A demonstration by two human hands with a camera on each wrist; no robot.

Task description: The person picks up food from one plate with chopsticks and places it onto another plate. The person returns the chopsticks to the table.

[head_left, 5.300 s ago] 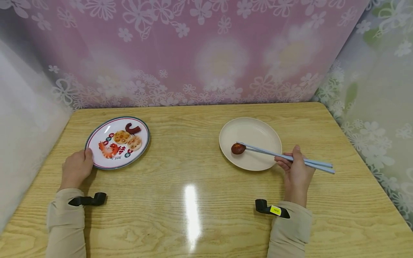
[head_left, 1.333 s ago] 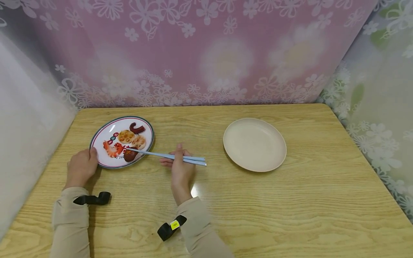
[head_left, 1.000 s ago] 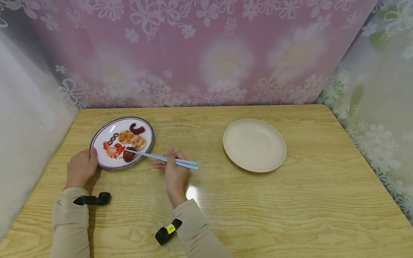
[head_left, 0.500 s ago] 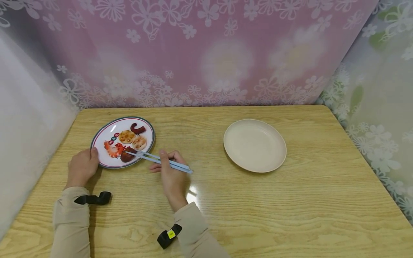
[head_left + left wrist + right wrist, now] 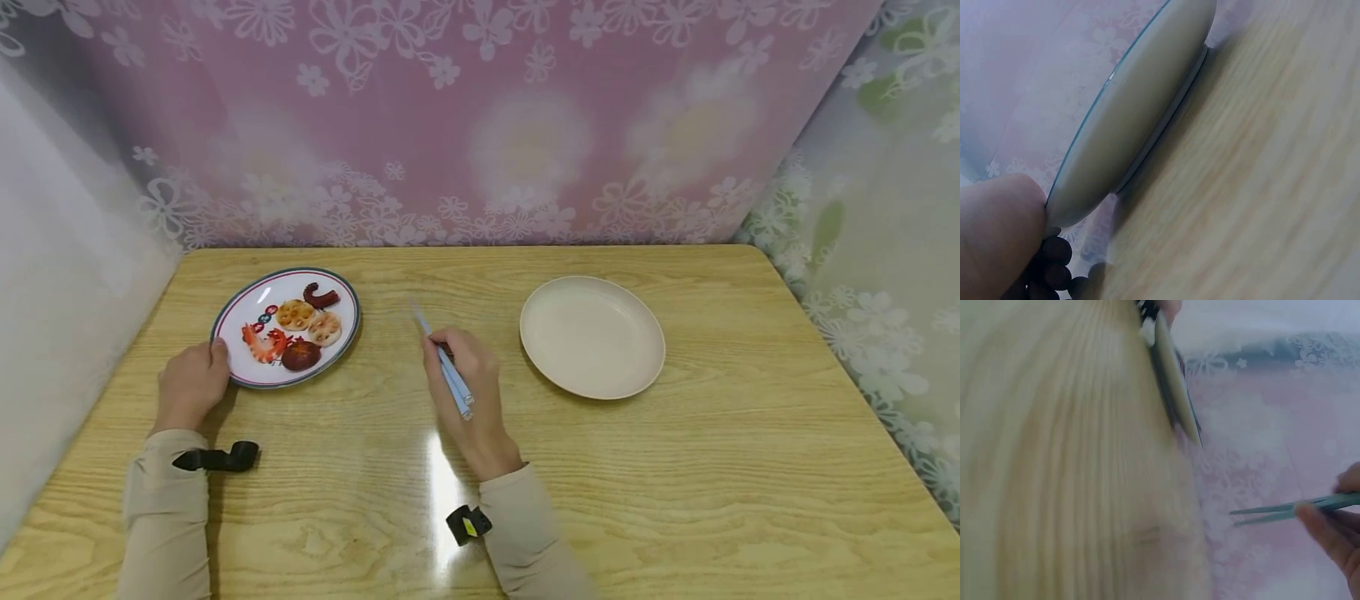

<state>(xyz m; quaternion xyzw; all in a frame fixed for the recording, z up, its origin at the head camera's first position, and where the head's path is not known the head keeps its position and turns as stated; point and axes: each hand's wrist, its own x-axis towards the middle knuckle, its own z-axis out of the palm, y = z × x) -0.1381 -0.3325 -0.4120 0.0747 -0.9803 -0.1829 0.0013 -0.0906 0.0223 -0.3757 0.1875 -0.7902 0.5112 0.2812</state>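
My left hand holds the near-left rim of a white plate with a blue-green and red edge; its thumb shows at the rim in the left wrist view. On that plate lies a brown mushroom cap, near a shrimp, lotus root slices and a dark red tentacle. Between the two plates, my right hand grips light blue chopsticks above the table. In the right wrist view, the tips of the chopsticks stand slightly apart with nothing between them.
A bare beige plate rests on the wooden table, right of my right hand. A pink flowered curtain hangs behind the table's far edge, with paler curtains at both sides. Each wrist wears a black camera mount.
The mushroom cap went from the beige plate to the white plate in the chopsticks and has been released there. My right hand then swung right with the chopsticks. The left hand stays at the rim.
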